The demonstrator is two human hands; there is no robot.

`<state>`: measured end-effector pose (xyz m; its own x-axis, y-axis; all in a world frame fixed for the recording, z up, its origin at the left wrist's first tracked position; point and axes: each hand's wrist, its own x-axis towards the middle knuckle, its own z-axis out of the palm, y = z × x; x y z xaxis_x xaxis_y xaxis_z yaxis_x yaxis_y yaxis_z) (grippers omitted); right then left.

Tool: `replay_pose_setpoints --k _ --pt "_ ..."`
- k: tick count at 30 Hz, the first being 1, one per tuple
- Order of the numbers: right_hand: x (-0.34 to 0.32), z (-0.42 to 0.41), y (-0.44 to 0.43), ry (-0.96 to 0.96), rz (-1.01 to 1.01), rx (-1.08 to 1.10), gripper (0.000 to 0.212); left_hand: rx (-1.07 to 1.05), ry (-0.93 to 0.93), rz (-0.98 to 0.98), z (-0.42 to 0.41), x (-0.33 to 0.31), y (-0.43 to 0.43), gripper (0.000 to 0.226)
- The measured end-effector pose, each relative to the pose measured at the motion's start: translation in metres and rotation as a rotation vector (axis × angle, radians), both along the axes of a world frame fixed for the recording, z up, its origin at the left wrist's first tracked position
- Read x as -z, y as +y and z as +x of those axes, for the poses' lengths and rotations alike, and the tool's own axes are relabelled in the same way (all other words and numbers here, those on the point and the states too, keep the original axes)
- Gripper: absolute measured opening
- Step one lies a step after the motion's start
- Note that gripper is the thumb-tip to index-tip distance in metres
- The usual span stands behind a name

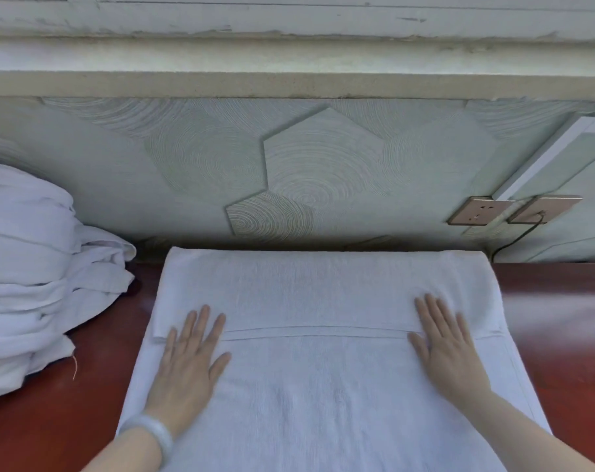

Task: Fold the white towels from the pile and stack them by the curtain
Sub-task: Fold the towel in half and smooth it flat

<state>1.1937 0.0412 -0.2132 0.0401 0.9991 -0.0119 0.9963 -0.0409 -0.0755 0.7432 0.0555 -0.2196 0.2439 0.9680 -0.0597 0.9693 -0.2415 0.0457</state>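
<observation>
**Both hands flat on the half-folded towel**

Our left hand [187, 362] is palm down, fingers straight and spread, pressing on the towel [323, 396]. Our right hand [446, 352] is the same: flat, fingers straight, pressing. Neither hand grips anything.

The fingertips of both hands overlap the hemmed edge [316, 332] of a folded-over flap, which runs straight across between the hands. The flap covers the towel beyond our fingertips, up to the wall. A single layer runs under our palms and back toward us, out of view.

There is a pale bracelet [153, 434] on our left wrist.

The towel lies on a red-brown table [568, 362], which shows bare outboard of each hand.

The pile of white towels [33, 284] sits on the table outboard of our left hand, well apart from it. A strip of table shows between the pile and the spread towel.

Beyond our fingertips is a hexagon-textured wall panel [323, 165]. Past our right hand, on the wall, are two sockets [480, 211], with a dark cable [514, 240] from the right one.
</observation>
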Motion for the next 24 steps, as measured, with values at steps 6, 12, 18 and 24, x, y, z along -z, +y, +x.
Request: replay_pose_setpoints --k 6,12,18,24 --pt "-0.014 -0.041 -0.032 0.089 0.084 -0.003 0.063 -0.171 -0.073 0.076 0.018 -0.021 -0.029 0.063" --pt "0.006 0.014 -0.075 0.015 -0.03 0.162 0.072 -0.194 0.01 -0.029 0.009 -0.001 -0.08 0.064" --pt "-0.02 0.061 -0.112 0.005 -0.03 0.413 0.092 -0.259 -0.095 -0.033 0.029 -0.009 -0.079 0.068" --pt "0.003 -0.044 -0.147 0.035 -0.015 -0.133 0.059 -0.015 -0.029 -0.026 0.026 -0.004 -0.118 0.062"
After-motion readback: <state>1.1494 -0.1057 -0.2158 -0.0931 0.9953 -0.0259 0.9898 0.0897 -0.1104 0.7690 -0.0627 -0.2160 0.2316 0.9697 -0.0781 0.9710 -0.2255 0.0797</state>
